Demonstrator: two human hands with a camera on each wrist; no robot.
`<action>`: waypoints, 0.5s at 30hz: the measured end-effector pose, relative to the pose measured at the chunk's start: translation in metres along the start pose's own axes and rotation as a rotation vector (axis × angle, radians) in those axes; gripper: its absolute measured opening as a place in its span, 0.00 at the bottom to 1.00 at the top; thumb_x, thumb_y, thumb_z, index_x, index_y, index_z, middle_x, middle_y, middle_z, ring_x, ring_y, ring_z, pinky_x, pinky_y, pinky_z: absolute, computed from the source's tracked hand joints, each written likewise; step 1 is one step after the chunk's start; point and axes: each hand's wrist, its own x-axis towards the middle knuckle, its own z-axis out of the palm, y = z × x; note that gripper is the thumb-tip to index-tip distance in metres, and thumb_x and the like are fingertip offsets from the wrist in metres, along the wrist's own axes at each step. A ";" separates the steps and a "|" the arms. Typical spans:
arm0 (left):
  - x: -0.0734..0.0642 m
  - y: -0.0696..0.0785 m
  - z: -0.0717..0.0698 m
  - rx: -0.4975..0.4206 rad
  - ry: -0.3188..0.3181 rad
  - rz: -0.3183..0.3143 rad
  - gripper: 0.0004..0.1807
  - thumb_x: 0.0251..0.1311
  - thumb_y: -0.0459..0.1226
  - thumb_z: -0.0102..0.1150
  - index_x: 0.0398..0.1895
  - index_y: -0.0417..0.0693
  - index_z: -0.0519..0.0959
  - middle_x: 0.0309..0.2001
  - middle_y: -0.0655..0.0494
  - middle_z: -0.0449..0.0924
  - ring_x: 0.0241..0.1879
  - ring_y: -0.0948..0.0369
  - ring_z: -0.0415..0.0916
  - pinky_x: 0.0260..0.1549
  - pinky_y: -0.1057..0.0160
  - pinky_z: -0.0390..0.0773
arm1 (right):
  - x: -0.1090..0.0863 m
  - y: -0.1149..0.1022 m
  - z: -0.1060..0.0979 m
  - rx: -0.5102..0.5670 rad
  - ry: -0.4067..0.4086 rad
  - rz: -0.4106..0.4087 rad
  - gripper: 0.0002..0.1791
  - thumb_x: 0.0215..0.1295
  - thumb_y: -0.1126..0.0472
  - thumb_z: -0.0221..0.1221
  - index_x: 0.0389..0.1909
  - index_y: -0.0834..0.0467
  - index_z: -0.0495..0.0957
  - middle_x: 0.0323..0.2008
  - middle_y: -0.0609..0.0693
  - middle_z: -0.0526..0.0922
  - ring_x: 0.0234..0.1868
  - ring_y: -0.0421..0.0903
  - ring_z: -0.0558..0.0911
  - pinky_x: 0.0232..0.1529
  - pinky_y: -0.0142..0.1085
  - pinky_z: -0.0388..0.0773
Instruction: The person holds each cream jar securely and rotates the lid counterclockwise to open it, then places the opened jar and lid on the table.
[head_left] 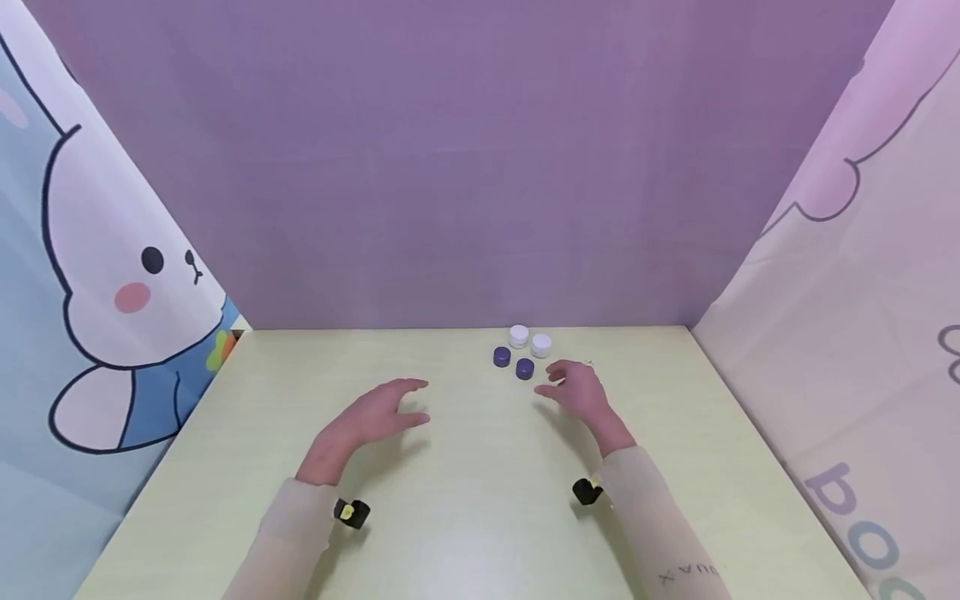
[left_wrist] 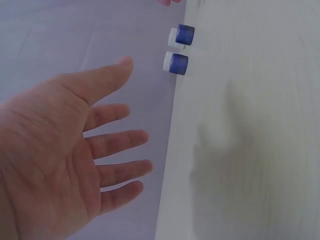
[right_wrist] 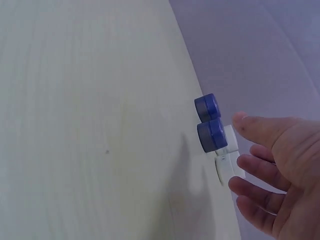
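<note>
Two small dark-blue lidded jars [head_left: 502,357] stand near the table's back edge. Just behind them are two white jars [head_left: 541,345], also small and round. My right hand [head_left: 583,390] hovers beside the group on its right, thumb and fingers parted and holding nothing. In the right wrist view its thumb points toward the nearer blue jar [right_wrist: 212,135], with a white jar [right_wrist: 226,168] partly behind the fingers. Farther left, my left hand [head_left: 375,414] is held over the table, its fingers spread and relaxed, also with nothing in it.
The pale wooden table [head_left: 465,517] ends at a purple cloth backdrop [head_left: 465,167]. Cartoon-printed curtains hang along the left side [head_left: 97,392] and right side [head_left: 840,333]. A small black camera is strapped at each wrist.
</note>
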 end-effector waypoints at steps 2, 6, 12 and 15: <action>0.002 0.001 -0.001 -0.018 -0.007 0.004 0.33 0.64 0.51 0.61 0.68 0.49 0.68 0.65 0.52 0.69 0.65 0.51 0.65 0.62 0.50 0.64 | 0.005 0.001 0.002 0.034 0.020 0.022 0.24 0.54 0.51 0.71 0.48 0.61 0.81 0.40 0.54 0.86 0.40 0.51 0.84 0.63 0.52 0.63; 0.005 0.001 -0.001 -0.062 -0.028 0.003 0.28 0.64 0.48 0.61 0.66 0.50 0.71 0.62 0.49 0.73 0.62 0.49 0.69 0.58 0.49 0.68 | 0.014 0.002 0.006 0.088 0.035 0.065 0.23 0.54 0.53 0.71 0.46 0.62 0.81 0.38 0.54 0.85 0.40 0.52 0.84 0.69 0.57 0.38; 0.010 0.005 -0.002 -0.094 -0.045 -0.015 0.25 0.65 0.47 0.61 0.63 0.51 0.73 0.59 0.49 0.75 0.60 0.49 0.70 0.56 0.50 0.70 | 0.018 0.004 0.013 0.144 0.010 0.156 0.24 0.52 0.54 0.72 0.46 0.63 0.80 0.39 0.56 0.84 0.41 0.52 0.83 0.57 0.50 0.70; 0.015 0.009 -0.002 -0.103 -0.040 -0.003 0.25 0.65 0.46 0.61 0.63 0.51 0.73 0.58 0.48 0.76 0.59 0.49 0.71 0.56 0.51 0.70 | 0.019 0.005 0.017 0.160 0.016 0.181 0.23 0.52 0.55 0.73 0.45 0.63 0.80 0.39 0.55 0.84 0.40 0.51 0.82 0.44 0.44 0.78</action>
